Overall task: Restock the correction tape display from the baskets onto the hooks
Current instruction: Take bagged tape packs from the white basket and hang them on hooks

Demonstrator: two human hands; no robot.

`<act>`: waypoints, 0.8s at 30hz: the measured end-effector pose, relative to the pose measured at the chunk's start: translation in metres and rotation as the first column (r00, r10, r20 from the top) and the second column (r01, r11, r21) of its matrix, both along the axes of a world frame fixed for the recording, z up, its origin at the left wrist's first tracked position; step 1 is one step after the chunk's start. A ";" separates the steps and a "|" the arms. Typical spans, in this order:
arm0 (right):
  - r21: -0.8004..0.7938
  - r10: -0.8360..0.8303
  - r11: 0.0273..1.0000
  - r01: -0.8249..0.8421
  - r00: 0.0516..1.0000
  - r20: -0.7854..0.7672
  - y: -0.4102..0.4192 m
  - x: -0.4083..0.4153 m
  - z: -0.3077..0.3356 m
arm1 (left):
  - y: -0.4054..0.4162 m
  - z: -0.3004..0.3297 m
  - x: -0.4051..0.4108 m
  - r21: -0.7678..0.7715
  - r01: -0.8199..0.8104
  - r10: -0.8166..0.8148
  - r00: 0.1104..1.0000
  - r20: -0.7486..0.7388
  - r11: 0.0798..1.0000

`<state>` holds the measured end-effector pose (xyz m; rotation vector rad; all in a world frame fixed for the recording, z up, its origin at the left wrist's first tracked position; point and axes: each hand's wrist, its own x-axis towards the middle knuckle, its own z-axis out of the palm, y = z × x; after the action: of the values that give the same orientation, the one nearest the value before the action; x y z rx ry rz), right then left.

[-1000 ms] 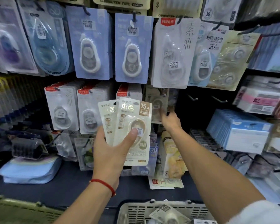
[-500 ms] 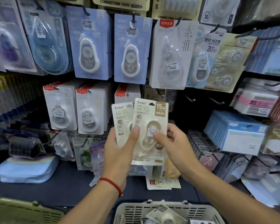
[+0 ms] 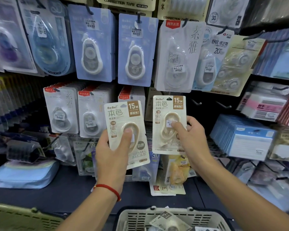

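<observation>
Your right hand [image 3: 193, 139] has just peeled one cream carded correction-tape pack [image 3: 169, 124] off the pair; it now pinches that pack up by the bare black hooks [image 3: 196, 102]. Your left hand [image 3: 113, 157] grips the remaining cream pack [image 3: 125, 129]. Hanging looks next.

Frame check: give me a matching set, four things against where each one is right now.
1. left hand
2. right hand
3. basket
4. blue pouch

A. on the shelf, far left
B. bottom edge, holds a loose pack
C. grips the beige pack by the empty hooks
D. grips the lower beige pack

Pairs: 1-D, 2-C, 3-B, 4-A
</observation>
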<state>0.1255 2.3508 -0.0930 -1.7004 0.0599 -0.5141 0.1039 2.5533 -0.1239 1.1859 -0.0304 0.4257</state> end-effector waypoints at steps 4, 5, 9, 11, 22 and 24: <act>-0.078 -0.053 0.995 0.058 0.997 0.060 0.002 0.002 -0.005 | 0.001 -0.003 0.003 -0.002 0.029 -0.029 1.000 -0.008 1.000; -0.092 -0.062 0.993 0.067 0.996 0.060 0.002 0.006 -0.005 | 0.001 -0.004 0.004 0.001 0.037 -0.037 0.999 -0.007 0.999; -0.248 -0.098 0.963 0.110 0.993 0.060 -0.001 0.041 -0.007 | 0.001 -0.008 0.006 0.016 0.074 -0.074 0.997 -0.005 0.997; -0.346 -0.095 0.934 0.093 0.995 0.011 -0.006 0.060 -0.006 | -0.002 -0.008 0.006 0.028 0.104 -0.104 0.995 -0.010 0.994; -0.112 0.281 0.952 -0.284 0.959 -0.044 0.014 -0.005 -0.004 | -0.013 -0.005 0.002 0.033 0.396 -0.397 0.917 0.039 0.918; -0.119 0.282 0.952 -0.282 0.959 -0.017 0.015 -0.019 -0.005 | -0.019 -0.005 -0.001 0.104 0.423 -0.428 0.903 0.035 0.900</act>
<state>0.1068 2.3655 -0.0980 -1.7899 -0.2167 -0.3079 0.1032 2.5347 -0.1284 1.2199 -0.3581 0.0698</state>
